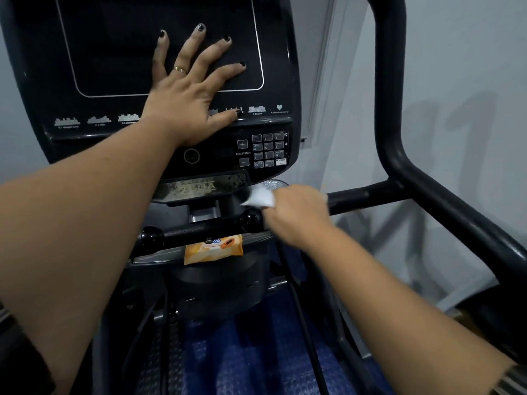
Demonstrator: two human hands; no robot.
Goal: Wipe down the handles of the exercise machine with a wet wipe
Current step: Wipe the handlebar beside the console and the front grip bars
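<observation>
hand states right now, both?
Left hand: open, fingers spread flat against the console screen.
Right hand: gripping the white wet wipe at the horizontal handle bar.

Grey ledge (156, 255) beneath the console (216, 166), carrying an orange wet-wipe packet (214, 250) that lies partly behind a black crossbar (196, 229). Below, the floor (251, 360) shows a blue textured covering.

Grey wall (456, 81); blue floor (256, 352)

console (225, 163) reads "resistance"; orange pack (214, 250) reads "ve".
</observation>
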